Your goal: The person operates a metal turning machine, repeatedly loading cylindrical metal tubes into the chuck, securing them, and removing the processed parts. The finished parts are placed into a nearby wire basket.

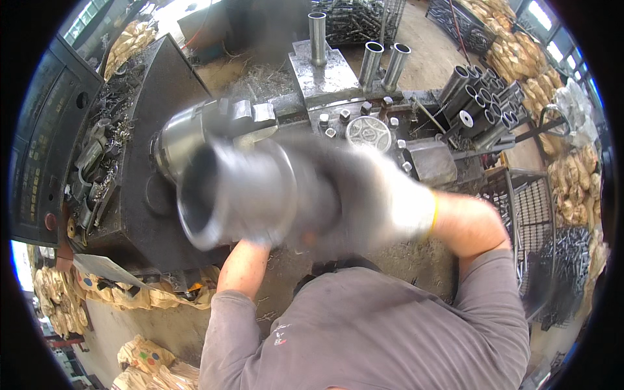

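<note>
One metal tube, wide-mouthed and blurred, is held up close to my head, its open end to the left, overlapping the lower edge of the lathe chuck in view. My gloved right hand appears to grasp its right end. My left forearm reaches up behind the tube; the left hand is hidden, so I cannot tell whether it grips.

The tube looks stiff, fairly heavy and hard to damage; its smooth wall could be slippery. The best hold is probably around the outer wall, fingers clear of the possibly sharp rim.

Counted: one tube in hand; one upright tube toward the far edge of a steel block; two more standing tubes beyond its right edge; at least seven bolts around one round cap; over a dozen clustered tubes farther right, overlapping too much for an exact count.
</note>
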Motion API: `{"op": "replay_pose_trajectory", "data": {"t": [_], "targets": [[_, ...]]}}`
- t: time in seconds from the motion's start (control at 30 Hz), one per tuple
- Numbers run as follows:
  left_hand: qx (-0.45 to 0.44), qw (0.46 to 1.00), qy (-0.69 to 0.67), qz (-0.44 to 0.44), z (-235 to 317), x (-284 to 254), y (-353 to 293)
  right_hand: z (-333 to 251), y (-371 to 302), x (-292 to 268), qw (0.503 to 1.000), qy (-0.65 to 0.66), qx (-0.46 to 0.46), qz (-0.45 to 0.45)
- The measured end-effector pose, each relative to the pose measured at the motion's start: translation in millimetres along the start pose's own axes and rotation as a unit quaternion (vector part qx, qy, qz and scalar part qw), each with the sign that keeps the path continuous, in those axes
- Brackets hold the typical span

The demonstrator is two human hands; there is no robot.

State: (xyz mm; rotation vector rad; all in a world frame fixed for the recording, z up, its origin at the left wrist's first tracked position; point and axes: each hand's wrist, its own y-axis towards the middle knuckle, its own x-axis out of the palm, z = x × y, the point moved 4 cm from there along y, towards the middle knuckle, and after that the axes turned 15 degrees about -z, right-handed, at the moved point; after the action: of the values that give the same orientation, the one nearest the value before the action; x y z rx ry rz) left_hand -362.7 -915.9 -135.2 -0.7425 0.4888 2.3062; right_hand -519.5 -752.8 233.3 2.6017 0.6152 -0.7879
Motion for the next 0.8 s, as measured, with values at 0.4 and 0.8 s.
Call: {"op": "replay_pose_trajectory", "data": {"t": [0.4,0.8], "targets": [[-0.289,0.848,-0.395,0.204,5.0,-36.1,-185.7,249.7,127.4,-76.6,0.838,-0.397,0.217,-0.305],[-0.463,0.628,-0.474,0.408,-66.8,-0.5,-403.3,289.5,127.3,-48.0,0.884,-0.173,0.261,-0.347]]}}
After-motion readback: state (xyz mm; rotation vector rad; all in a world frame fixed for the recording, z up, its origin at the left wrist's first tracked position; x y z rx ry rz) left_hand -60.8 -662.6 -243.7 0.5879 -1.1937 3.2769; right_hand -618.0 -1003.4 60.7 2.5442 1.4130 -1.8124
